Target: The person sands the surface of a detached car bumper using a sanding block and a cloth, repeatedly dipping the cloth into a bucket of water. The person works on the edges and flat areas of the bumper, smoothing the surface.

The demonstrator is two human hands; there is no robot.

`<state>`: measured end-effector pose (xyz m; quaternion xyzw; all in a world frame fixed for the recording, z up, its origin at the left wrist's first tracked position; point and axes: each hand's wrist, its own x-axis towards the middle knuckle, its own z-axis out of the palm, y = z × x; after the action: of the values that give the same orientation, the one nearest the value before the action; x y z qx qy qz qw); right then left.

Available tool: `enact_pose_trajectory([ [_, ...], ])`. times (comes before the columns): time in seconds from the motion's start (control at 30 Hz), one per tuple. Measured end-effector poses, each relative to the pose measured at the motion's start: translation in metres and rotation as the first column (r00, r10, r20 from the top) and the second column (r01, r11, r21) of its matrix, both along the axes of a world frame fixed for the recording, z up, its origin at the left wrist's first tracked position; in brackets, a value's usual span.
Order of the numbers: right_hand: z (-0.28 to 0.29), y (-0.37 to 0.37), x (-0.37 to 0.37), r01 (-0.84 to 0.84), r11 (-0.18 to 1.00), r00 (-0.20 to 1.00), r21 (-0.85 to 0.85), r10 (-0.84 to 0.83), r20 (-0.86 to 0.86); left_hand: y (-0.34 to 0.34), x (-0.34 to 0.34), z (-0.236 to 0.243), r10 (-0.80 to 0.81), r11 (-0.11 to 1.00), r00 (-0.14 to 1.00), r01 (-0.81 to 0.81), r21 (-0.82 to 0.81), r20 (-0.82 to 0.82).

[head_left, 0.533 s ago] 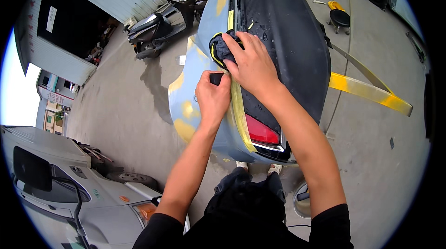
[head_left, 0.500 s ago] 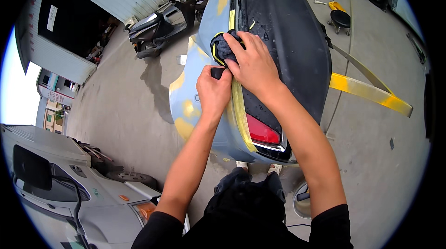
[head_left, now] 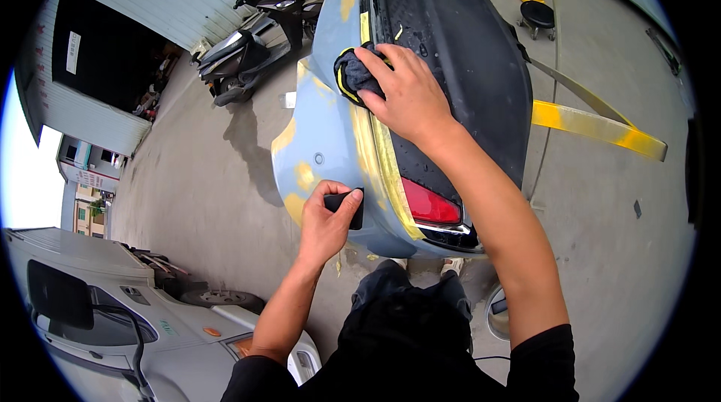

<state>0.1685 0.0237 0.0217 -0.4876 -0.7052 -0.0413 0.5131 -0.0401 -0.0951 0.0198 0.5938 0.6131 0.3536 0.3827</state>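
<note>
My left hand is closed on a small, flat black block, which it holds against or just over the car's lower blue-grey rear panel. Yellowish patches mark this panel. My right hand grips a bunched dark grey cloth with a yellow edge, pressed on the panel higher up, by the seam. Yellow masking tape follows that seam beside the red tail light. To its right, a black surface carries water drops.
A motor scooter stands beyond the car, and a white truck is at lower left. A yellow bar juts out on the right. Near my feet is a bucket. A black wheeled stool sits at the far right.
My left hand has moved down the panel toward me with the black block, away from the right hand. The right hand stays near the seam with the cloth. The view has shifted slightly.
</note>
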Motion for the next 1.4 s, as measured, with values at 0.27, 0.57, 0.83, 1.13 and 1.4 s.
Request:
enact_pose_trajectory([
  [0.27, -0.001, 0.003, 0.001, 0.059, 0.998, 0.998, -0.012, -0.059, -0.002, 0.111, -0.005, 0.044, -0.303, 0.163, 0.590, 0.806, 0.570, -0.748],
  [0.57, 0.001, 0.001, -0.004, 0.096, 0.995, 0.994, -0.036, -0.098, -0.058, 0.147, -0.005, 0.019, -0.430, -0.231, 0.401, 0.817, 0.528, -0.809],
  [0.83, 0.005, -0.001, -0.006, 0.136, 0.990, 0.989, -0.029, -0.137, -0.054, 0.170, -0.005, 0.037, -0.433, -0.286, 0.256, 0.870, 0.401, -0.864],
  [1.13, 0.003, 0.003, -0.005, 0.150, 0.989, 0.988, -0.016, -0.150, -0.040, 0.156, 0.003, 0.041, -0.408, -0.295, 0.198, 0.895, 0.334, -0.891],
  [1.4, -0.001, 0.004, -0.006, 0.140, 0.990, 0.989, -0.014, -0.140, -0.052, 0.150, 0.001, 0.048, -0.429, -0.318, 0.053, 0.925, 0.206, -0.902],
])
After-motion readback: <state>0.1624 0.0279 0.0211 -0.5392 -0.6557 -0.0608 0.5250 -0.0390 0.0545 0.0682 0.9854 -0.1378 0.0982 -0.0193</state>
